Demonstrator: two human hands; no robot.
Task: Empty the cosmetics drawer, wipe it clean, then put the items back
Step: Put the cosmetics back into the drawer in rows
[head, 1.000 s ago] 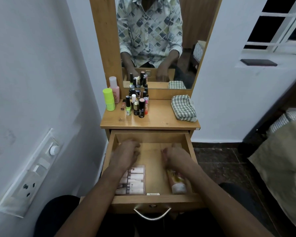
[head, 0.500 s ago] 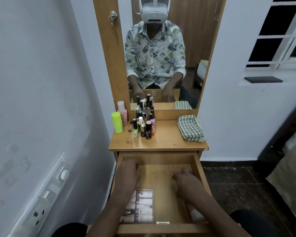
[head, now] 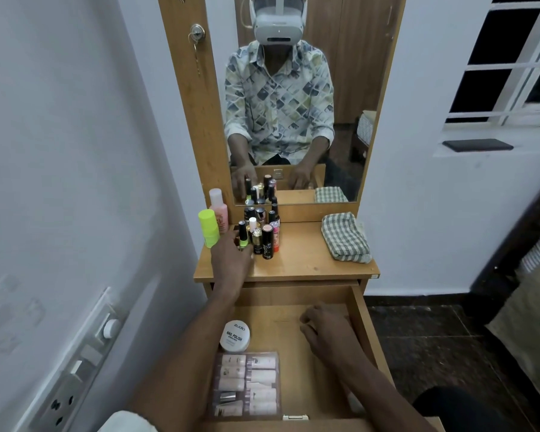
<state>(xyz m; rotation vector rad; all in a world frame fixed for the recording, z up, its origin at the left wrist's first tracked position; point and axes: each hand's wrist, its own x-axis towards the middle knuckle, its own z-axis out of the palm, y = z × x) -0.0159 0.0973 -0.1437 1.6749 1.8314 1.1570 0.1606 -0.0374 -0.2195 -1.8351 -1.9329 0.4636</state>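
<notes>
on tabletop (head: 306, 266), left hand (head: 231, 260) touches upright polish bottle (head: 243, 236).

Drawer (head: 363, 316): light wood, plain.
Top (head: 303, 266): light wood, faint grain.
Cloth (head: 345, 236), 3 o'clock on top: green-and-white check.
Spray (head: 209, 227), 9 o'clock on top: neon yellow-green.
Bottle (head: 219, 210), 1 o'clock of spray: pink, white cap.
Polish (head: 243, 236): neon green, black cap.
Tube (head: 267, 244): black, pale pink cap.
Tub (head: 235, 335): white, black lettering.
Pack (head: 247, 383): clear; pale pink and white contents.
Shirt (head: 278, 98), in mirror: off-white, grey-blue and yellow diamonds.
Headset (head: 277, 24): pale grey.
Wall (head: 60, 151): white.
Floor (head: 418, 322): dark, mottled.
</notes>
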